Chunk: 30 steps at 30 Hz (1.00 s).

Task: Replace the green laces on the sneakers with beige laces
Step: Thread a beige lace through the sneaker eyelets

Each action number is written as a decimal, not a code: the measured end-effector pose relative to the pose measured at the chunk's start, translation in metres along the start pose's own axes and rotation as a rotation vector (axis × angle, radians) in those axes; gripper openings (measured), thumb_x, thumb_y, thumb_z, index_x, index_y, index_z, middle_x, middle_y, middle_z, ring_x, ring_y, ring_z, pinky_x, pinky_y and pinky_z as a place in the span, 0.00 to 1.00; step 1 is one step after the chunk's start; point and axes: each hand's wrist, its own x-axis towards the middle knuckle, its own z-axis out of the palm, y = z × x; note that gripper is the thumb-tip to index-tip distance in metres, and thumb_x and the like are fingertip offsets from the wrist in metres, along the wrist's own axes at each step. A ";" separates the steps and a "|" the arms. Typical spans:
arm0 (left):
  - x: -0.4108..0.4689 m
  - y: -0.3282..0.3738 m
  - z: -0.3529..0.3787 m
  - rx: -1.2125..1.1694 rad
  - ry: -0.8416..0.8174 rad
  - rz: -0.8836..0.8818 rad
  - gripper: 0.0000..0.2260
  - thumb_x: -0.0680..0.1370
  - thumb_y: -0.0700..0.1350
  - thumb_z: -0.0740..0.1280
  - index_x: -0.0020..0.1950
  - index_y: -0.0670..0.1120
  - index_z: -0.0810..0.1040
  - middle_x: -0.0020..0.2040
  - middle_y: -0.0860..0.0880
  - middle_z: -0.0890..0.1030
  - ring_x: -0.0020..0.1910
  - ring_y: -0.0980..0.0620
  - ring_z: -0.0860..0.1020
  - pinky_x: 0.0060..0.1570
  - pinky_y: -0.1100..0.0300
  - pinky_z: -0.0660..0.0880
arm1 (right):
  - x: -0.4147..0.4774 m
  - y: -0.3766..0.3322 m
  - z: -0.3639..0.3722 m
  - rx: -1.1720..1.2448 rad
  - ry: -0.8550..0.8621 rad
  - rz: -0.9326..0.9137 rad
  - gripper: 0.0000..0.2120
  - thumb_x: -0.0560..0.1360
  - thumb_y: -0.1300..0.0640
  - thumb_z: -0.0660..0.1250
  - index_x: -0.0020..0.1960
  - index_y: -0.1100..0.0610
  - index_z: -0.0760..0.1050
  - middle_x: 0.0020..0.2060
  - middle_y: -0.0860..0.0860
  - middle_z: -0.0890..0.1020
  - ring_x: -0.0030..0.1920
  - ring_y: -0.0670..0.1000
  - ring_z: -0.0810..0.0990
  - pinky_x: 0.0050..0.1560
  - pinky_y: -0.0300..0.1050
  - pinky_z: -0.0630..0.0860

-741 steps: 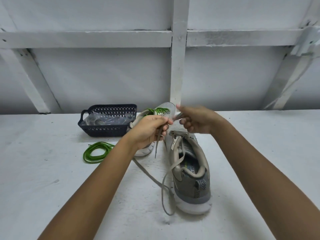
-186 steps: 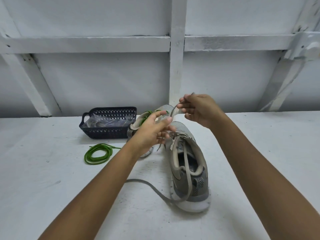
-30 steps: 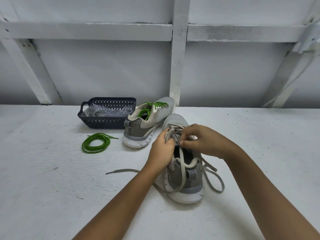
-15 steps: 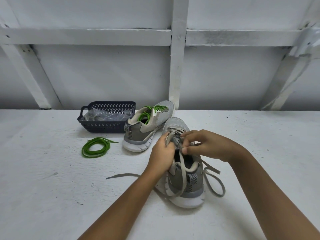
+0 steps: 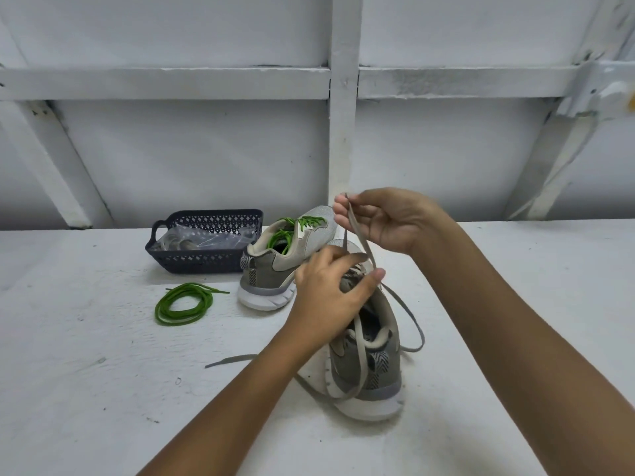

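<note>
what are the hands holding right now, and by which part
The right hand pinches the beige lace near its tip, above the near sneaker. The left hand grips that sneaker at its laced upper.

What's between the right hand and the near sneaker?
Head view: the beige lace, pinched by the right hand, runs down to the near sneaker, which the left hand grips.

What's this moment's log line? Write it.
right hand: pinches beige lace, raised | left hand: grips near sneaker | far sneaker: green lace in | spare green lace: coiled on table
</note>
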 end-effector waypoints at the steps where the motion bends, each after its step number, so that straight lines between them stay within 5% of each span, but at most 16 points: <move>1: 0.003 0.003 0.000 -0.019 -0.073 -0.040 0.23 0.69 0.67 0.60 0.52 0.54 0.82 0.50 0.56 0.74 0.56 0.56 0.74 0.62 0.50 0.67 | 0.002 0.000 0.002 -0.002 -0.009 0.000 0.08 0.79 0.69 0.57 0.43 0.67 0.72 0.26 0.56 0.80 0.25 0.51 0.81 0.32 0.43 0.80; 4: 0.012 0.014 -0.002 -0.203 -0.154 -0.143 0.06 0.74 0.54 0.70 0.38 0.57 0.80 0.38 0.57 0.77 0.42 0.60 0.76 0.50 0.58 0.71 | 0.008 0.002 0.003 0.000 -0.024 -0.007 0.08 0.79 0.69 0.57 0.43 0.67 0.72 0.26 0.56 0.81 0.26 0.51 0.81 0.33 0.43 0.80; 7: 0.020 0.020 -0.016 -0.354 -0.122 -0.237 0.09 0.77 0.45 0.67 0.37 0.48 0.80 0.33 0.52 0.78 0.31 0.59 0.74 0.37 0.65 0.72 | 0.013 0.005 -0.008 -0.059 -0.003 -0.033 0.09 0.79 0.65 0.57 0.43 0.64 0.73 0.27 0.54 0.81 0.27 0.50 0.81 0.32 0.42 0.80; 12: 0.060 0.016 -0.048 -0.680 0.061 -0.355 0.10 0.80 0.42 0.62 0.40 0.46 0.78 0.29 0.55 0.80 0.29 0.60 0.76 0.32 0.65 0.69 | 0.012 0.028 -0.032 -0.289 -0.105 0.069 0.15 0.82 0.56 0.53 0.47 0.62 0.75 0.31 0.55 0.82 0.30 0.50 0.81 0.34 0.41 0.79; 17: 0.098 0.002 -0.065 -0.800 0.122 -0.483 0.10 0.81 0.41 0.60 0.41 0.46 0.76 0.28 0.55 0.81 0.28 0.61 0.77 0.31 0.65 0.67 | 0.009 0.036 -0.042 -0.358 -0.179 0.018 0.13 0.81 0.59 0.56 0.46 0.61 0.77 0.27 0.49 0.73 0.25 0.45 0.70 0.27 0.34 0.71; 22: 0.119 -0.017 -0.072 -0.873 0.223 -0.553 0.10 0.80 0.40 0.60 0.40 0.45 0.76 0.28 0.53 0.82 0.28 0.60 0.78 0.31 0.67 0.71 | 0.009 0.040 -0.061 -0.289 -0.157 0.006 0.09 0.79 0.63 0.60 0.47 0.62 0.79 0.28 0.49 0.73 0.27 0.43 0.71 0.29 0.34 0.73; 24: 0.122 -0.024 -0.070 -0.839 0.211 -0.565 0.09 0.80 0.39 0.60 0.42 0.43 0.77 0.31 0.51 0.83 0.31 0.57 0.78 0.32 0.66 0.74 | 0.008 0.041 -0.067 -0.255 -0.164 0.023 0.09 0.78 0.64 0.59 0.47 0.63 0.78 0.29 0.49 0.75 0.27 0.43 0.73 0.30 0.34 0.76; 26: 0.117 -0.026 -0.069 -0.718 0.021 -0.586 0.08 0.81 0.42 0.60 0.45 0.40 0.76 0.36 0.46 0.83 0.30 0.55 0.78 0.29 0.65 0.75 | 0.006 0.041 -0.072 -0.220 -0.164 0.022 0.09 0.78 0.66 0.58 0.49 0.64 0.78 0.30 0.50 0.78 0.29 0.44 0.76 0.33 0.35 0.78; 30: 0.093 -0.014 -0.055 0.011 -0.402 -0.510 0.15 0.81 0.50 0.59 0.47 0.40 0.77 0.38 0.45 0.80 0.27 0.53 0.72 0.28 0.64 0.70 | 0.008 0.045 -0.079 -0.154 -0.046 -0.059 0.07 0.78 0.68 0.59 0.48 0.64 0.76 0.32 0.52 0.82 0.31 0.46 0.81 0.34 0.37 0.80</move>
